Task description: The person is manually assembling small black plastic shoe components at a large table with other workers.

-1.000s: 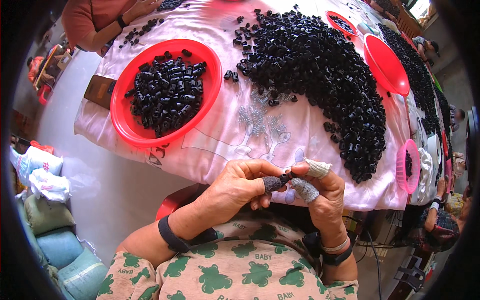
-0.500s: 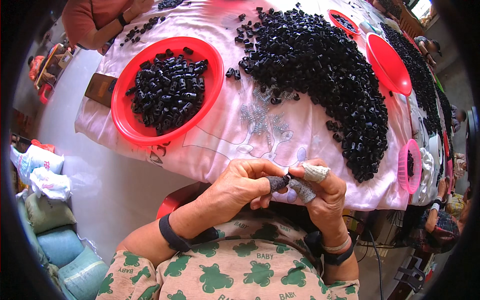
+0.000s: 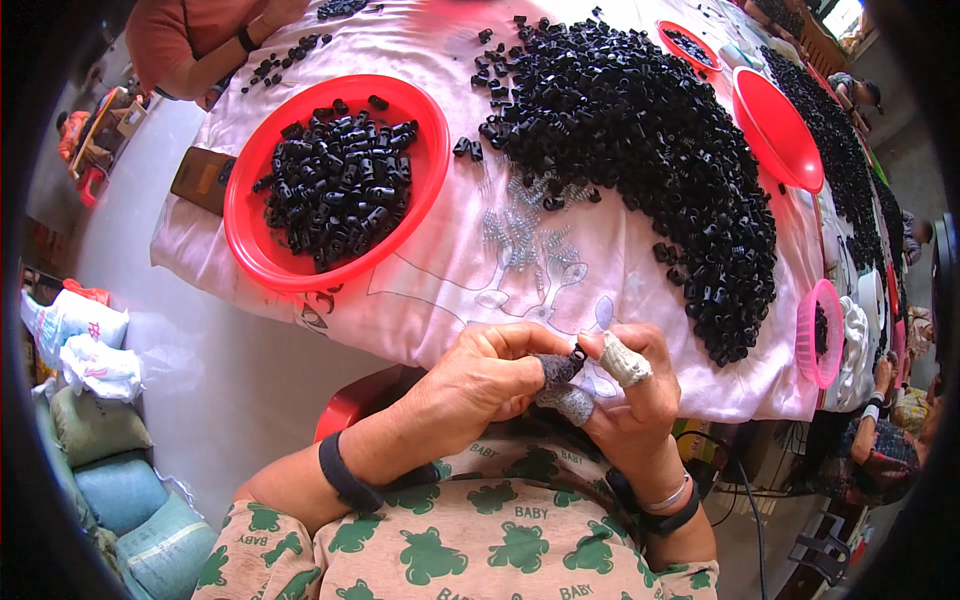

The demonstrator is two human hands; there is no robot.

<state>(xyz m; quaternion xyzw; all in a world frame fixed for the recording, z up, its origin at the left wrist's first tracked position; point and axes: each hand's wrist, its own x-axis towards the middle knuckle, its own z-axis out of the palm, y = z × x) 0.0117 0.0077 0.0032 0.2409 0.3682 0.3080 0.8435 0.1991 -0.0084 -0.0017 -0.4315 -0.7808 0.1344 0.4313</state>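
Observation:
My left hand (image 3: pixel 485 378) pinches a small black plastic cord lock piece (image 3: pixel 577 353) between thumb and forefinger, just in front of the table's near edge. A dark knitted cover wraps the left thumb. Bent in close, my right hand (image 3: pixel 645 395) presses its fingertips against the same piece; light knitted covers wrap two of its digits. The fingers hide much of the piece. Beyond my hands, thin metal springs (image 3: pixel 515 235) lie loose on the pink cloth. A large heap of black cord lock pieces (image 3: pixel 640 130) spreads behind them to the right.
A red basin (image 3: pixel 435 190) filled with black cord locks stands left on the cloth, beside a brown phone (image 3: pixel 200 180). At right are another red basin (image 3: pixel 775 130) and a pink basket (image 3: pixel 820 335). Another person's arm (image 3: pixel 215 70) rests at the far left. Stuffed sacks (image 3: pixel 130 490) sit on the floor.
My right hand has turned and shifted slightly left; its covered fingers now sit closer under my left thumb. The black piece shows a little more. My left hand has barely moved.

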